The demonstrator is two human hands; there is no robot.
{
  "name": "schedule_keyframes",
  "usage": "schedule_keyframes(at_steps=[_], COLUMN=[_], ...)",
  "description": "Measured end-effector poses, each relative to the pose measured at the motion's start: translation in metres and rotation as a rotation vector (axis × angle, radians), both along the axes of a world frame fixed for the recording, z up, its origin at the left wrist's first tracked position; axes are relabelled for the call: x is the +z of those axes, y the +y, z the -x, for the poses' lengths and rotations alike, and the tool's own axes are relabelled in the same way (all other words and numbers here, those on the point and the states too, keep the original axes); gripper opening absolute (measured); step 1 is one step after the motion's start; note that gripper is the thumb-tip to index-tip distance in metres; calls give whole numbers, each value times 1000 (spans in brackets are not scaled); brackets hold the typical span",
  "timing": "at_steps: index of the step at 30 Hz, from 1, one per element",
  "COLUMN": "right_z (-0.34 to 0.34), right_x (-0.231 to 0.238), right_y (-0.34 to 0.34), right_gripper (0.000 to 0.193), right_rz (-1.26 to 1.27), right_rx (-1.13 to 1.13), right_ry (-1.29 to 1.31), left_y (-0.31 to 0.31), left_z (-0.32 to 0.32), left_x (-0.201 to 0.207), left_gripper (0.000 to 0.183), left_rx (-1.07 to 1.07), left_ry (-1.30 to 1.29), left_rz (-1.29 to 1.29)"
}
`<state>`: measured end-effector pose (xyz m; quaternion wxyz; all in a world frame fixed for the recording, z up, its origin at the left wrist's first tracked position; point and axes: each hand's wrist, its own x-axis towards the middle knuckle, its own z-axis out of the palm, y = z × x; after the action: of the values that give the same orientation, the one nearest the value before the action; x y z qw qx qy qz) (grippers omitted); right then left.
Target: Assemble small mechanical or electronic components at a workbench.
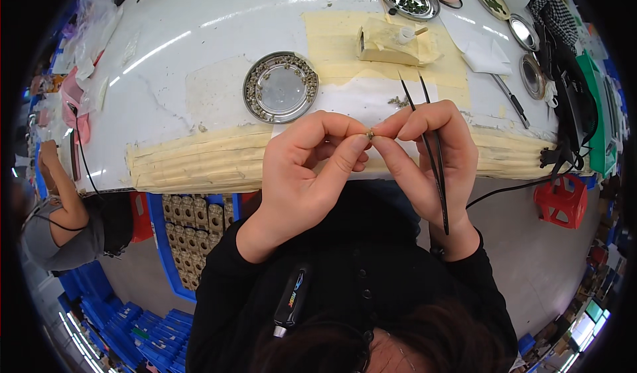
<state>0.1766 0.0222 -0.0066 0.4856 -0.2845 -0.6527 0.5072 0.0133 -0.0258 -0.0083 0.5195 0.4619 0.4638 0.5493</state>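
Observation:
Thumb and forefinger of my left hand (298,167) pinch a tiny brass-coloured metal piece (370,133), too small to make out its kind. From the other side, the thumb and forefinger of my right hand (428,151) close on the same piece. Black tweezers (442,204) are tucked in my right hand, their tips apart and pointing away from me. Just beyond the right fingers, a small heap of similar metal pieces (397,102) lies on white paper (361,94). A round metal dish (281,86) beyond my left hand holds many small metal pieces round its edge.
A tape-covered block (388,49) with a small clear container stands beyond my right hand. Farther right are a dish of dark green bits (410,0) and a pen-like tool (509,99). A blue tray (159,240) of metal parts sits below the table edge; a co-worker's arm (66,187) shows left.

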Motion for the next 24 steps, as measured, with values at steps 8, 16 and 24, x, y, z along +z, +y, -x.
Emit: schedule_keyframes(at_steps=[8, 16, 24], right_z=[0, 2, 1], right_x=[0, -5, -2], right_y=[-1, -2, -3], right_gripper=[18, 20, 19], right_rz=[5, -259, -138], right_rx=[-10, -99, -70], right_ry=[-27, -75, -60], left_y=[-2, -1, 1], left_z=[-1, -7, -4], left_x=[1, -7, -11], left_gripper=[8, 13, 12], left_rx=[39, 215, 242], left_ry=[3, 261, 351], left_rz=[5, -275, -400])
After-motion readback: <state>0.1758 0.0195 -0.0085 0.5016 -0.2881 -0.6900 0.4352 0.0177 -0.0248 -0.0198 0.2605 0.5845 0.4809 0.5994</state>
